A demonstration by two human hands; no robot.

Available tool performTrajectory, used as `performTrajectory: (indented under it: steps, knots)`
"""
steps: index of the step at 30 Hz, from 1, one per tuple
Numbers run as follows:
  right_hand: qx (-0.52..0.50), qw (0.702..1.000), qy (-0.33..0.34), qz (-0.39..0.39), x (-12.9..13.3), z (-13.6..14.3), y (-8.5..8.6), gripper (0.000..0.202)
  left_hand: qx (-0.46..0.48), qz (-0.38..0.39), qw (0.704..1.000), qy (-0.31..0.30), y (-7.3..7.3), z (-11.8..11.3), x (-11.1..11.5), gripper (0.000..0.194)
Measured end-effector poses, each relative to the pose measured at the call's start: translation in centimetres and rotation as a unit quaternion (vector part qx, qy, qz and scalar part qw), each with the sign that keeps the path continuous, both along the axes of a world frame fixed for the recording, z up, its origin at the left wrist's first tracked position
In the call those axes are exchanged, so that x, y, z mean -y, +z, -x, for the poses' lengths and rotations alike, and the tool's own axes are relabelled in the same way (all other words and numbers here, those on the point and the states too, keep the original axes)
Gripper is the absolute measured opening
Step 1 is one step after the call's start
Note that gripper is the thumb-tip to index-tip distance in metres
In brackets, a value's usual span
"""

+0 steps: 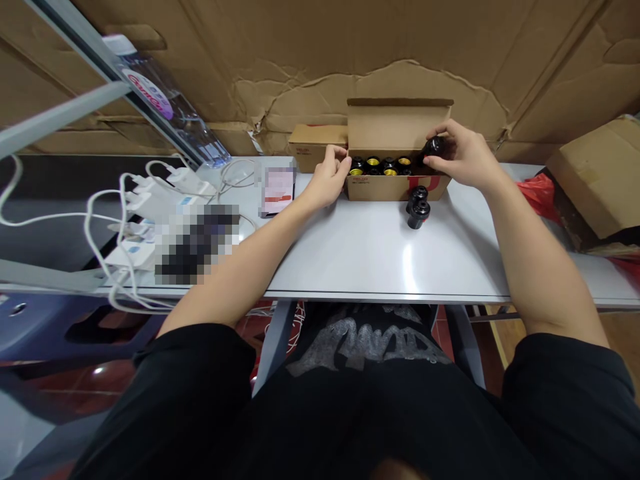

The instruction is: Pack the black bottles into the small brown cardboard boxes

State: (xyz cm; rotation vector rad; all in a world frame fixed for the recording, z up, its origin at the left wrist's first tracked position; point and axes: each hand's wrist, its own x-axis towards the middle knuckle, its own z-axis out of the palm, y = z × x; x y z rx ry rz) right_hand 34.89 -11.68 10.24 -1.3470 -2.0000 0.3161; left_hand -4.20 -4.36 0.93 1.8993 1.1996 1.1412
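Observation:
An open cardboard box (370,190) stands at the back of the white table with its lid raised. Inside are several black lamp holders (389,164), most with brass-coloured threads facing up. My left hand (330,177) is closed on the box's left edge, thumb and fingers at its corner. Over the right end of the box, my right hand (465,155) grips one black lamp holder (434,145) between thumb and fingers. Two more black lamp holders (418,212) rest on the table in front of the box, close together.
A second cardboard box (313,148) is behind my left hand. On the left are a phone-like device (278,190), white plugs and cables (165,190), a blurred dark object (200,243) and a water bottle (170,107). A large carton (603,177) and red plastic (540,197) lie right.

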Motion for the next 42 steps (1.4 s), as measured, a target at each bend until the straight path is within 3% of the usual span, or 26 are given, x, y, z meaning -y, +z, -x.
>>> performTrajectory:
  steps: [7, 18, 24, 28, 37, 42]
  knots:
    - [0.026, 0.999, -0.025, -0.003, 0.9, 1.0, 0.7, 0.041, 0.003, 0.007, 1.000, 0.000, 0.3, -0.2, 0.4, 0.088]
    - [0.018, 0.999, -0.021, 0.017, 0.2, 0.3, -0.2, 0.050, -0.001, -0.002, 1.000, -0.005, -0.2, 0.1, -0.1, 0.091]
    - [0.012, 1.000, -0.004, 0.022, -0.6, -0.3, -0.7, 0.054, 0.002, -0.004, 1.000, 0.003, -0.4, -0.1, -0.2, 0.081]
    - [0.022, 0.999, -0.019, 0.021, -0.7, -0.3, -0.8, 0.059, 0.000, -0.006, 1.000, 0.003, -0.1, -0.1, 0.0, 0.077]
    - [0.039, 0.998, -0.039, 0.011, 0.6, 0.7, 0.2, 0.050, 0.007, 0.022, 1.000, 0.003, 0.6, -0.2, 0.6, 0.077]
    - [0.038, 0.998, -0.044, 0.023, 0.9, 1.2, 0.4, 0.047, 0.019, 0.026, 0.999, 0.001, 1.0, -0.4, 1.1, 0.068]
